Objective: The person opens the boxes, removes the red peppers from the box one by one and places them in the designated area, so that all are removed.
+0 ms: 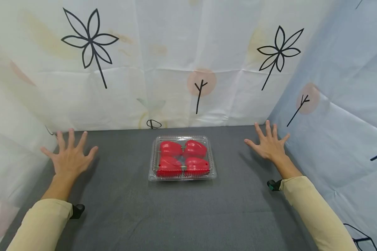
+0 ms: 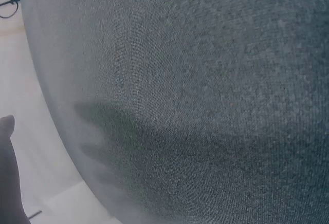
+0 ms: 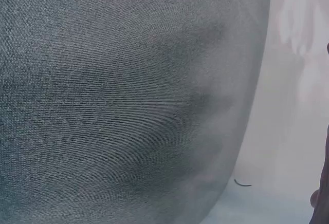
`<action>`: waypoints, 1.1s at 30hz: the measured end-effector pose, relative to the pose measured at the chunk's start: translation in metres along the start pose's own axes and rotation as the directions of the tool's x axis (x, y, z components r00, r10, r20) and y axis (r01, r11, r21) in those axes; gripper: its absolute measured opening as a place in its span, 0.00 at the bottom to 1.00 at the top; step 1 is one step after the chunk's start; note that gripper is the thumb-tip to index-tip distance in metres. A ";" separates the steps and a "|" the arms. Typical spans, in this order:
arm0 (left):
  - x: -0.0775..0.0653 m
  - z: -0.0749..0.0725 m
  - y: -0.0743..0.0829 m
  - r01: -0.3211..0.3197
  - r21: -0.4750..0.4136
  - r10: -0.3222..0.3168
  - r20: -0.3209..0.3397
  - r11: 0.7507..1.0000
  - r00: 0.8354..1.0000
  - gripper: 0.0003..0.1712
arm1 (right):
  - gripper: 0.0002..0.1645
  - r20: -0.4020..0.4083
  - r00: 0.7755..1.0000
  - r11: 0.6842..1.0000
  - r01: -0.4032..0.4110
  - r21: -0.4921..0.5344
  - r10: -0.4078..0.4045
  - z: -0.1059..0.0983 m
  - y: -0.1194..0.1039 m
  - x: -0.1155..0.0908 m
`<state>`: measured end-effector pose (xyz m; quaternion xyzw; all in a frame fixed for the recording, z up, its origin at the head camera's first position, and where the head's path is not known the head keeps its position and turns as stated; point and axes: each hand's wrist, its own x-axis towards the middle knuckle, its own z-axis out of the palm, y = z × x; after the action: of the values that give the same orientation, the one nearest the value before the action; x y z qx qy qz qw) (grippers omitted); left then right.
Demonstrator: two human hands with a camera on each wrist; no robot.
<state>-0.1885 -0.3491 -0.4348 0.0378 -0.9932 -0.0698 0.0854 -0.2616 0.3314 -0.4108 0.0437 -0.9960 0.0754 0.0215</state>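
Note:
A clear plastic clamshell box (image 1: 182,178) rests on the grey cloth in the middle of the head view. Inside it lie several red bell peppers (image 1: 195,149), in two rows under the transparent lid. My left hand (image 1: 69,157) is held over the cloth to the left of the box, fingers straight and spread, holding nothing. To the right of the box, my right hand (image 1: 270,143) is likewise spread and holds nothing. Both hands are well apart from the box. Each wrist view shows only a sliver of its hand at the edge, plus the hand's shadow on the cloth.
A grey cloth surface (image 1: 182,216) spans the space below. White fabric walls (image 1: 169,42) printed with leaf drawings stand behind and to both sides. The right hand is close to the right wall (image 1: 345,139). A dark band with a small camera (image 1: 78,211) sits at the left wrist.

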 end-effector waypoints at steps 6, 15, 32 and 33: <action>-0.001 -0.001 0.011 -0.024 -0.008 0.024 0.012 1.000 1.000 0.45 | 0.56 -0.006 1.000 1.000 0.021 0.005 -0.021 -0.005 -0.007 -0.001; -0.003 0.001 0.029 -0.063 -0.021 0.063 -0.002 0.998 0.998 0.45 | 0.56 -0.010 0.998 0.998 0.069 -0.005 -0.069 -0.006 -0.026 -0.001; -0.007 0.006 0.093 -0.179 -0.142 0.174 -0.042 0.974 0.984 0.44 | 0.54 -0.017 0.965 0.963 0.259 -0.070 -0.261 -0.003 -0.079 -0.013; -0.008 0.006 0.096 -0.184 -0.150 0.179 -0.042 0.971 0.983 0.44 | 0.54 -0.018 0.960 0.958 0.277 -0.076 -0.279 -0.003 -0.082 -0.014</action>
<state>-0.1879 -0.2524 -0.4284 -0.0589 -0.9828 -0.1375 0.1083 -0.2399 0.2523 -0.3964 0.1812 -0.9816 0.0361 0.0478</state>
